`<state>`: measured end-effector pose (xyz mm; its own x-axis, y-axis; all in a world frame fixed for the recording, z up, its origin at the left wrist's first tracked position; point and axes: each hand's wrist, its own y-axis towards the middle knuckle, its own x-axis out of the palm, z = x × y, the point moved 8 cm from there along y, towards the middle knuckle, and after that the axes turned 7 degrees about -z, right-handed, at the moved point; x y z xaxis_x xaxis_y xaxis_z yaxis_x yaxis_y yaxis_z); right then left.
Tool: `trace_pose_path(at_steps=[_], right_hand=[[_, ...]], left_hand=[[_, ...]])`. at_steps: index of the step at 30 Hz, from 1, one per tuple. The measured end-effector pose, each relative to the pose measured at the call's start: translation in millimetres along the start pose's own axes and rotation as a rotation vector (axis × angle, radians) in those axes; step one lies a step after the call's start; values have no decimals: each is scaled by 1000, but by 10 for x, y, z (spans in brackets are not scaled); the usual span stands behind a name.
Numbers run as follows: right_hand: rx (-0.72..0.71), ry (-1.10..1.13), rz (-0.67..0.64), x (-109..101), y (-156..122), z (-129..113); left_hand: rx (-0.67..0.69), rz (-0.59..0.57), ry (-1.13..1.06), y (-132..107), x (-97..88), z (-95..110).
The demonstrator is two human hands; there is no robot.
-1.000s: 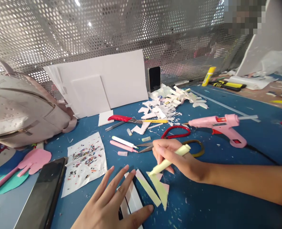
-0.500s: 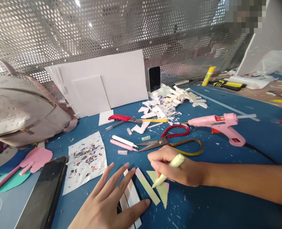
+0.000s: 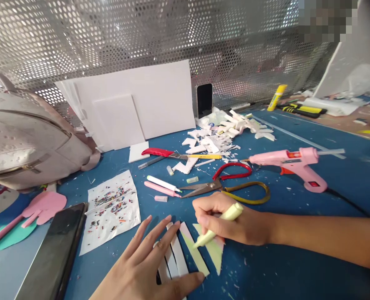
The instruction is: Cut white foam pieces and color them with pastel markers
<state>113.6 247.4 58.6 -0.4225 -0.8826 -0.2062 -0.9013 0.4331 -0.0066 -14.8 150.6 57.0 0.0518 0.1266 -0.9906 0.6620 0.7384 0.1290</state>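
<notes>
My right hand (image 3: 231,223) is closed around a pale yellow marker (image 3: 219,225), whose tip touches a yellow-tinted strip (image 3: 195,252) beside a yellow-tinted triangular piece (image 3: 215,252) on the blue mat. My left hand (image 3: 144,266) lies flat with fingers spread, pressing on several white strips (image 3: 174,260) just left of the coloured strip. Both hands sit at the near edge of the table.
Scissors (image 3: 225,185), a pink glue gun (image 3: 293,162), a red-handled cutter (image 3: 166,154), white and pink markers (image 3: 162,186), a paper sheet with confetti scraps (image 3: 112,210), a phone (image 3: 53,254), white foam boards (image 3: 131,104), a heap of foam offcuts (image 3: 222,133), a bag (image 3: 28,133).
My right hand has drawn the marker tip down and left from the triangular piece onto the strip. My left hand has stayed flat on the white strips.
</notes>
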Motion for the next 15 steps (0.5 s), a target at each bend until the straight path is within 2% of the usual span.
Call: trace_pose_path(at_steps=[6,10,15], right_hand=[[110,40,-37,39,16,118],[68,32,-51,33,28,107],[92,40,-60,42,22,146]], left_hand=[[27,53,-12,64,-142,63],[60,19,33,89,-178,99],[101,-24,76,95,-191,109]])
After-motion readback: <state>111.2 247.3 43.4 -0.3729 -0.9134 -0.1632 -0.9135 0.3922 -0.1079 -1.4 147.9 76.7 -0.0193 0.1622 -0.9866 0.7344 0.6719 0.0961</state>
